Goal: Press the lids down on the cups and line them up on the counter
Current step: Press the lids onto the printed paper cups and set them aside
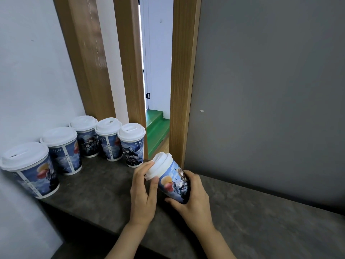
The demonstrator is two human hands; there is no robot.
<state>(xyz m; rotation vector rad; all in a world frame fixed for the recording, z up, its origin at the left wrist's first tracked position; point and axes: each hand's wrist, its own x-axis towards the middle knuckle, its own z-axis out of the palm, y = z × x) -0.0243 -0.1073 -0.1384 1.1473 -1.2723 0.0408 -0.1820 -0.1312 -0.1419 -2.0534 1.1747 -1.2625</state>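
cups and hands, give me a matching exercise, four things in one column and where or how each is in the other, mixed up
Things:
1. held cup
2. nearest standing cup
3. left hand
4. right hand

States:
A. upright on the counter at the far left, lid on
B. grips the cup's printed body from below
C. tilted in the air above the counter
D. fingers on the white lid

Pairs: 1-C, 2-A, 3-D, 4-B
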